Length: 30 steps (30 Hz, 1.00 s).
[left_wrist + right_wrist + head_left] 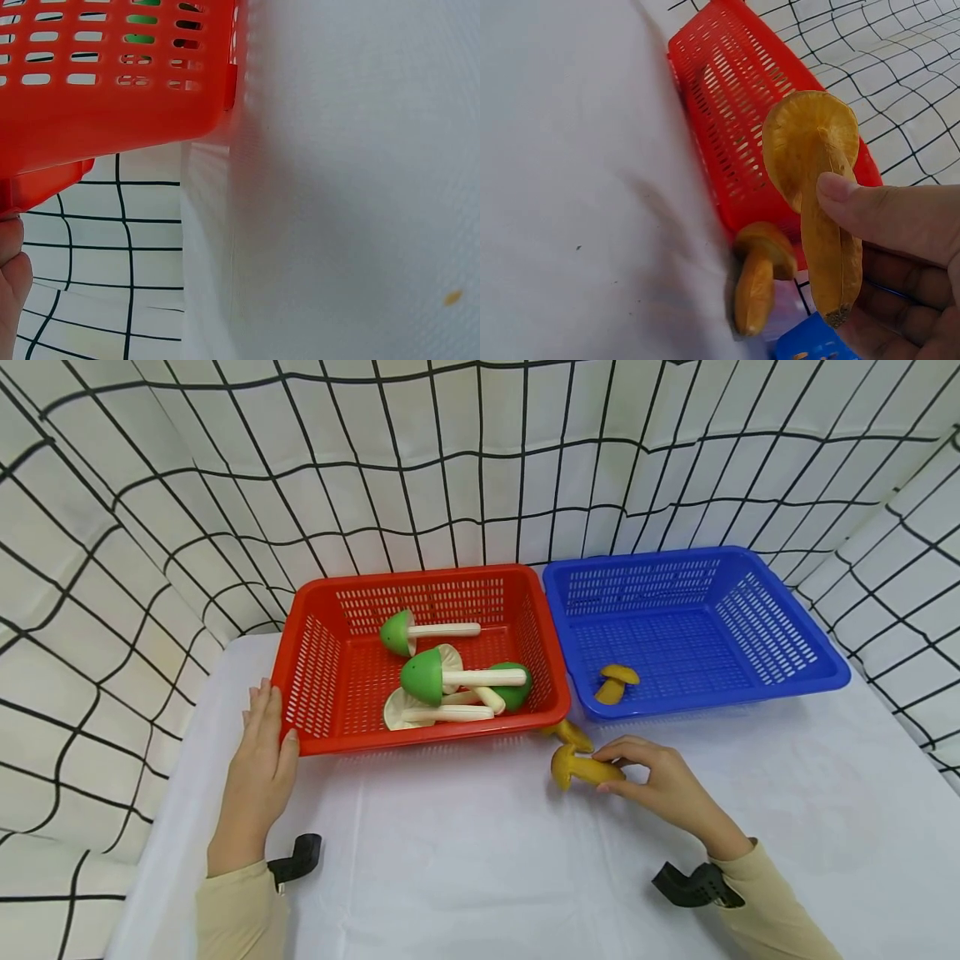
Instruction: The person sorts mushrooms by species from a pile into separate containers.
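Note:
Between thumb and fingers, my right hand (660, 781) pinches a yellow-brown toy mushroom (581, 768) by its stem, over the cloth in front of the baskets; its gilled cap shows in the right wrist view. Another yellow mushroom (756, 289) lies on the cloth by the red basket's corner, partly under its rim in the head view. My left hand (258, 768) rests with straight fingers against the left side of the red basket (315, 743). Several green-capped mushrooms (423, 677) with white stems lie in that basket. One yellow mushroom (615, 683) sits in the blue basket (750, 697).
The two baskets stand side by side at the back of a table covered in white cloth (480, 860). Black netting (480, 460) over white sheeting rises behind and on both sides. A black wrist camera (697, 887) is strapped to each forearm.

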Each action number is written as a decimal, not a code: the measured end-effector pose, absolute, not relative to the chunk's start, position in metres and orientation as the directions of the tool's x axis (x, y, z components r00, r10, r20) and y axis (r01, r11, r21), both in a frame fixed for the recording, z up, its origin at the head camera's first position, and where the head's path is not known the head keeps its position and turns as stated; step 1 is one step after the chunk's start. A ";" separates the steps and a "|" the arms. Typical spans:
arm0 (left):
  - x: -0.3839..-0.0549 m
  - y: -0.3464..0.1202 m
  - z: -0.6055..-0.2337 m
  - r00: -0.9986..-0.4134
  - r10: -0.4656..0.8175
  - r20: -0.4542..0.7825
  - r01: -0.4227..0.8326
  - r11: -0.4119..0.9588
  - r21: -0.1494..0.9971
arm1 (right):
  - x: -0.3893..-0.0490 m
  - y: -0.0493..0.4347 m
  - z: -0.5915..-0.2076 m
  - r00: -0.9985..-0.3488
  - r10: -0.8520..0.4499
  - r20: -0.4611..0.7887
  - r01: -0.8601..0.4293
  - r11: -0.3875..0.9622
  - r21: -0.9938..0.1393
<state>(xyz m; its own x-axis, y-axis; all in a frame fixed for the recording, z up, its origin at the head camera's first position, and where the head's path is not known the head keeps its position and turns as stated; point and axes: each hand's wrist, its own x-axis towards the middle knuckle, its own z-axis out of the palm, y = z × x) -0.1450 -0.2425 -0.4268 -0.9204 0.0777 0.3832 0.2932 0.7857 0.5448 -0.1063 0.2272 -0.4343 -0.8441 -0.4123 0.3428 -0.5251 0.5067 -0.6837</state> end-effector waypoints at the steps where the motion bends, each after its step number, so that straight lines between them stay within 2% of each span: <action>1: -0.145 -0.242 -0.427 -0.920 0.078 0.384 0.294 0.785 0.545 | -0.106 0.227 -0.432 -0.843 -0.412 0.346 -0.528 0.508 -0.681; 11: -0.144 -0.243 -0.426 -0.919 0.083 0.387 0.301 0.781 0.547 | -0.108 0.230 -0.416 -0.818 -0.399 0.414 -0.575 0.532 -0.622; 30: -0.144 -0.243 -0.426 -0.916 0.087 0.391 0.304 0.787 0.538 | -0.121 0.242 -0.393 -0.831 -0.353 0.429 -0.555 0.562 -0.613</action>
